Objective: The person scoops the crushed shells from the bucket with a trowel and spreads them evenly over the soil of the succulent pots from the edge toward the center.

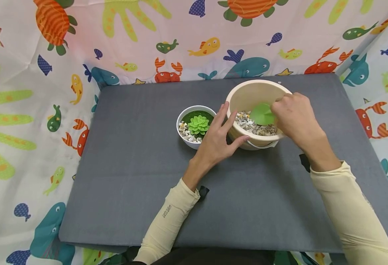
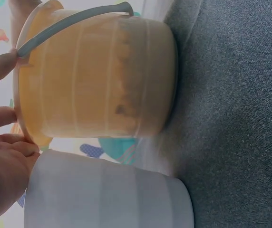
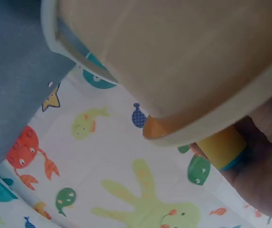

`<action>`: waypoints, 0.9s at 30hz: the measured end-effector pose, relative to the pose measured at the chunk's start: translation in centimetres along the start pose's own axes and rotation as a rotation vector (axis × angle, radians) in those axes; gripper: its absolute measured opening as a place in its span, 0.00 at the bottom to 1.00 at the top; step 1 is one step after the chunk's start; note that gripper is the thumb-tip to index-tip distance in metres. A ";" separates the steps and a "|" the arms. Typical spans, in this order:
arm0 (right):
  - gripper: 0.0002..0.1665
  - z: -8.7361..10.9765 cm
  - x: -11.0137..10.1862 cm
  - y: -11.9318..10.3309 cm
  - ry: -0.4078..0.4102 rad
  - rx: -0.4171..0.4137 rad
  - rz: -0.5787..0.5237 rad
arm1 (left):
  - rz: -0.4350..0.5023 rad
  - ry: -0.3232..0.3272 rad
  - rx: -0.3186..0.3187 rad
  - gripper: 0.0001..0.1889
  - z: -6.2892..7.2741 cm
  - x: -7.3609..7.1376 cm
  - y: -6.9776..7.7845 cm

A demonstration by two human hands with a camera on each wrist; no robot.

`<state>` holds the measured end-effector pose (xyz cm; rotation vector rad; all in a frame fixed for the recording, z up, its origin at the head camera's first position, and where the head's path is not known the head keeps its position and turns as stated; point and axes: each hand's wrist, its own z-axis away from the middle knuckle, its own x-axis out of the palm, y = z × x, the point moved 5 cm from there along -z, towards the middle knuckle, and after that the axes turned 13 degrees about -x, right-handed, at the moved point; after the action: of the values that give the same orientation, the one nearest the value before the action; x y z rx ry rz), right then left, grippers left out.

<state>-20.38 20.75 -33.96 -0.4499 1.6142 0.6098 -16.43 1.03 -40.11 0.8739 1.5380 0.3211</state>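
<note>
A cream bucket (image 1: 258, 82) stands on the grey table with mixed small pebbles (image 1: 255, 128) in its bottom. My right hand (image 1: 293, 114) grips a small shovel over its right rim. The shovel's green blade (image 1: 262, 115) dips into the pebbles, and its yellow handle (image 3: 223, 146) shows in the right wrist view. With spread, mostly straight fingers, my left hand (image 1: 215, 141) rests against the left rim, its thumb near the bucket's grey handle (image 2: 72, 23). Close beside that hand stands a white pot (image 1: 181, 137) holding a green artificial succulent (image 1: 198, 125), white pebbles and moss-like green filling.
The grey tabletop (image 1: 130, 147) extends around the bucket and pot. A white curtain (image 1: 91, 29) printed with sea animals hangs behind the table and along its sides.
</note>
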 end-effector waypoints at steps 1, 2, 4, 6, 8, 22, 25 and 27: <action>0.06 0.0 0.1 0.2 0.005 0.000 -0.023 | 0.000 0.002 0.002 0.44 0.0 -0.1 0.0; 0.07 0.0 0.1 0.3 0.005 0.000 -0.049 | -0.001 0.005 0.002 0.44 0.0 -0.1 0.0; 0.08 -0.1 0.4 0.5 -0.005 -0.002 -0.102 | -0.006 0.012 0.002 0.43 0.1 -0.2 -0.1; 0.09 -0.2 0.6 0.6 -0.025 -0.001 -0.148 | -0.013 0.020 0.000 0.43 0.1 -0.3 -0.1; 0.10 -0.2 0.9 0.6 -0.036 0.005 -0.195 | -0.021 0.022 0.000 0.43 0.2 -0.4 -0.2; 0.11 0.4 1.0 0.9 0.011 0.097 -0.369 | -0.017 0.008 0.001 0.43 0.3 -0.2 0.2; 0.13 0.4 0.9 1.1 0.023 0.140 -0.398 | -0.019 -0.002 -0.006 0.43 0.3 -0.1 0.2; 0.14 0.4 0.8 1.3 0.029 0.169 -0.438 | -0.021 -0.008 -0.009 0.43 0.3 -0.1 0.2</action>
<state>-20.97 22.08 -34.61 -0.6640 1.5156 0.1369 -16.08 1.01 -39.93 0.8504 1.5359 0.3093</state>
